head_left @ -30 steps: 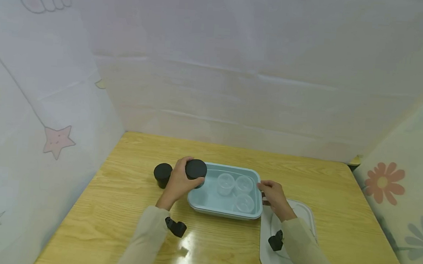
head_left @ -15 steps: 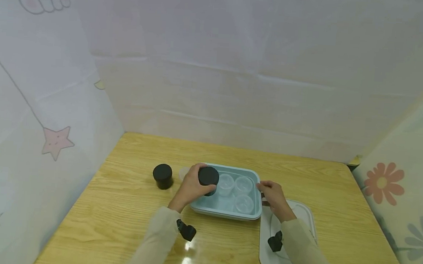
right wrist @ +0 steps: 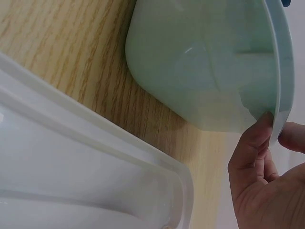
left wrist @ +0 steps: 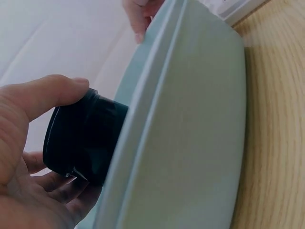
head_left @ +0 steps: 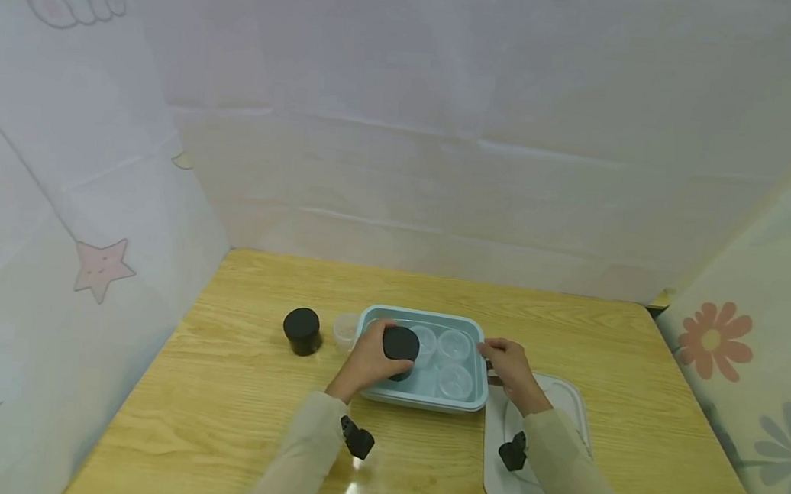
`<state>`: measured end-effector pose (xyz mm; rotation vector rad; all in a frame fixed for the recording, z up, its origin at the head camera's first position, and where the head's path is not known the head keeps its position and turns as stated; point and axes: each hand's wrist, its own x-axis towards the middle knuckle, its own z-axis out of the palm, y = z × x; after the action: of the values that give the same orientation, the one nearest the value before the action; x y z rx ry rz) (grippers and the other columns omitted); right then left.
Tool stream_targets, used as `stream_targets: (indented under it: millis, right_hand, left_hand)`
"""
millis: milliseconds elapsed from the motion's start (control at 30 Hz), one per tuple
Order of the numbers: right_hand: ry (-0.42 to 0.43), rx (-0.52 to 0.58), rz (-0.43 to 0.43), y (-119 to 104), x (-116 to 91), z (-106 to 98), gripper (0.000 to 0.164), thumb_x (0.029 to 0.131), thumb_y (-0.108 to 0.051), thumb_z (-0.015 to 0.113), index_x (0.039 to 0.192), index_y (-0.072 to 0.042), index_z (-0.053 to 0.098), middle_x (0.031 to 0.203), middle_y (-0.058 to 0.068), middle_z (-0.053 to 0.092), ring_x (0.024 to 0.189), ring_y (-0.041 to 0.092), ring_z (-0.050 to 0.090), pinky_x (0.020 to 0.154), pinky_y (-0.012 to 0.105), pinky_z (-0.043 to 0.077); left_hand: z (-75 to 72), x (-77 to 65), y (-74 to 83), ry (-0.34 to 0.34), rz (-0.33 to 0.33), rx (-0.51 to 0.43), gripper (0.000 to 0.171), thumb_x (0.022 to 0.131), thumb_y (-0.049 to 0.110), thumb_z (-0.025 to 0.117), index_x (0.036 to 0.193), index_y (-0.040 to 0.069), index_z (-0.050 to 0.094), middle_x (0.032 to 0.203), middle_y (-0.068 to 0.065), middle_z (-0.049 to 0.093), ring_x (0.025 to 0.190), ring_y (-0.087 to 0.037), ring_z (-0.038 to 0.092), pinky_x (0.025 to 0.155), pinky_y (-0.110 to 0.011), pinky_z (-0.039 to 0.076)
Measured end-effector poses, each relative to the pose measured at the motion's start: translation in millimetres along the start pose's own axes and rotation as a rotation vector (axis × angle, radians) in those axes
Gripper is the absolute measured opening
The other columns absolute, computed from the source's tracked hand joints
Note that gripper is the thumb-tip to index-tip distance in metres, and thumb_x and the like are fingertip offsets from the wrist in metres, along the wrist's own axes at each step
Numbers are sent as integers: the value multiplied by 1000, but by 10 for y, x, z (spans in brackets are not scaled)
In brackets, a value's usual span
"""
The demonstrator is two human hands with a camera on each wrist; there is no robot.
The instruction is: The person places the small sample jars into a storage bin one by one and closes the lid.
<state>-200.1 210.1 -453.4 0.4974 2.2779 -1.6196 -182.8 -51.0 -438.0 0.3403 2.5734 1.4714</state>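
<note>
My left hand grips a round black lidded jar at the left part of a light blue bin. In the left wrist view the black jar dips partly below the bin's rim, thumb on one side and fingers on the other. Three clear plastic cups sit inside the bin, to the right of the jar. My right hand pinches the bin's right rim; the right wrist view shows thumb and fingers either side of that rim.
Left of the bin stands another black jar, with a clear cup between it and the bin. A white tray lies at the right, partly under my right forearm. The wooden table meets a pale cloth backdrop behind.
My left hand has carried the black jar rightward and down, from the bin's left edge to inside its outline. The clear cup behind it has come into view. My right hand stays at the rim.
</note>
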Motion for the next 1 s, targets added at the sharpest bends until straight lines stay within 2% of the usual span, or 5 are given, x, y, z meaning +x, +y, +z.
stream_targets:
  millis: [333,500,733,1000]
  right_hand:
    - [-1,11,-12,-28,-16,-10,42,99,-23,51,130,5,47,105,10,58,83,14,57,65,26,52]
    - [2,8,-1,-20,-16,5,40,99,-21,50,130,4,47,109,12,58,85,15,57,66,26,52]
    - [2,10,-12,8,1,9,39,99,-20,50,130,4,47,106,10,59,81,14,57,64,26,52]
    - [-1,11,-15,9,-5,5,40,99,-20,50,131,4,47,108,11,59,82,14,57,65,26,52]
  left_hand:
    - [115,14,-40,-61,3,57,73,77,28,78,136,3,43,134,-19,49,116,-36,52,93,-52,45]
    - [169,30,-55,-91,18,79,71,76,28,79,134,3,45,134,-18,48,117,-34,51,95,-51,44]
    - [228,55,-56,-129,38,68,70,76,27,79,132,3,45,131,-16,48,115,-30,50,97,-48,43]
    - [295,101,-34,-178,46,97,70,74,25,81,130,2,45,127,-14,48,113,-27,51,97,-44,43]
